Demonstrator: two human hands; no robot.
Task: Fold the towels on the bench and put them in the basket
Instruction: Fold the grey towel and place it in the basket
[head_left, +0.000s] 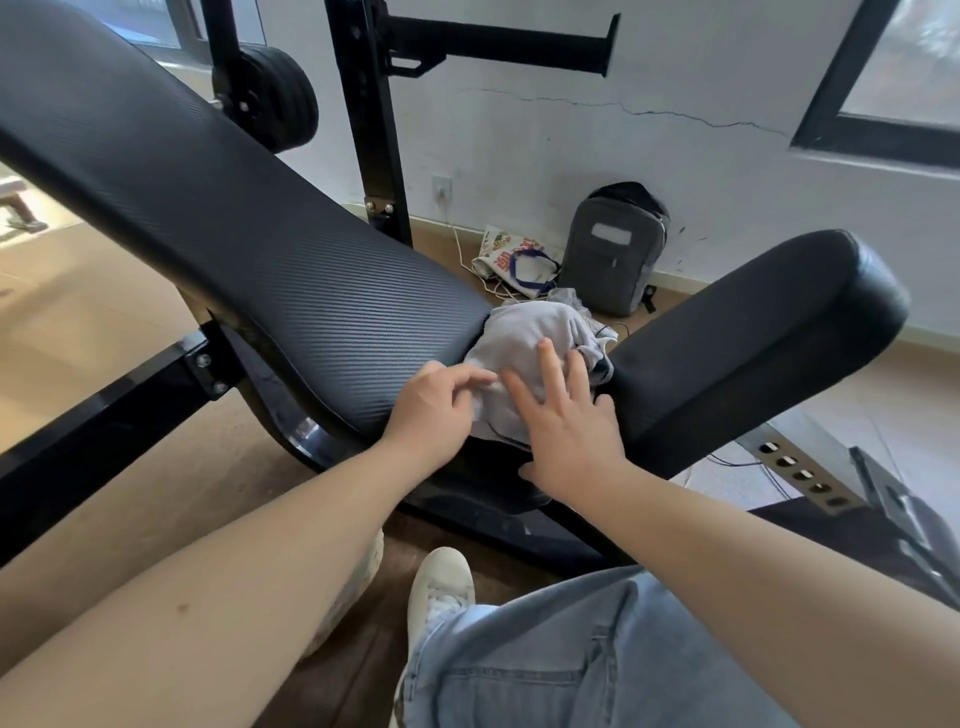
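A crumpled light grey towel (530, 332) lies bunched in the gap between the black bench pad (249, 228) and the black seat pad (753, 332). My left hand (436, 405) rests at the towel's near left edge, its fingertips curled and pinching the cloth. My right hand (566, 415) lies flat on the towel's near right part with the fingers spread. A second bit of grey cloth (566, 297) pokes up behind the bundle. No basket is in view.
A grey backpack (615, 249) and a printed tote bag (511, 260) with cables lie on the floor by the wall. The black rack upright (374, 130) and a weight plate (270, 98) stand behind the bench. My jeans leg and white shoe (441, 587) are below.
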